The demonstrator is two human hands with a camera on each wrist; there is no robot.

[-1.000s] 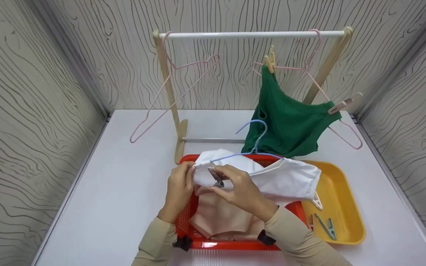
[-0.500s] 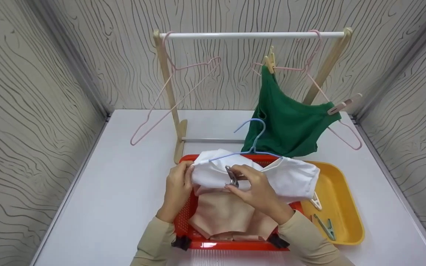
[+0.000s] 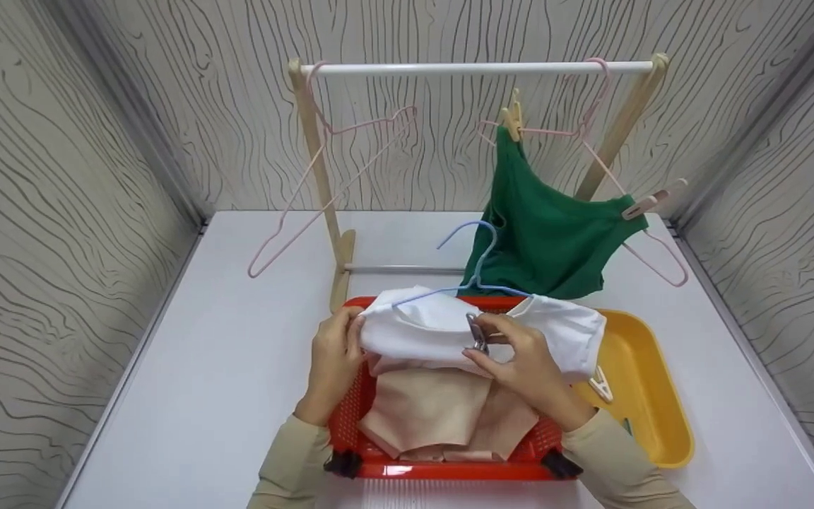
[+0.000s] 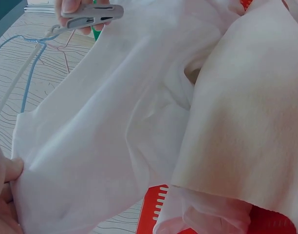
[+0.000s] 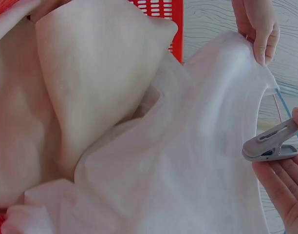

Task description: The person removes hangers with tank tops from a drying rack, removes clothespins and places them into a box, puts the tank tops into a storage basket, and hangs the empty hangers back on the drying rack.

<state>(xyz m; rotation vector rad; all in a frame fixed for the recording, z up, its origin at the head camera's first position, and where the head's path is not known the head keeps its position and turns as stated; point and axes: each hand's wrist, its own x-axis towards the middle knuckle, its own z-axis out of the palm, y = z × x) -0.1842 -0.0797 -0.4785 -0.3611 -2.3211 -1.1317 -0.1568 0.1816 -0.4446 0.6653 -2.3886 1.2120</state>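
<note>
A white garment [image 3: 407, 339] hangs on a blue hanger [image 3: 481, 272] over the red basket. At its left edge my left hand [image 3: 334, 353] pinches the fabric between thumb and fingers, as the left wrist view also shows at the cloth's corner. My right hand [image 3: 523, 360] holds a grey clothespin [image 5: 270, 141] by its handles, close in front of the garment's middle; the right wrist view has the pin beside the garment's upper edge. Beneath the white cloth, a beige garment [image 3: 428, 410] lies in the red basket [image 3: 407, 470].
A yellow tray [image 3: 661, 396] with a white clothespin [image 3: 600, 385] stands right of the basket. Behind, a rack [image 3: 478, 68] bears a bare pink hanger [image 3: 287, 233] and a green garment [image 3: 548, 226] pinned to another pink hanger.
My right hand has moved right along the white garment with the grey clothespin, away from the left hand. The left hand still pinches the edge; the blue hanger has shifted slightly left.
</note>
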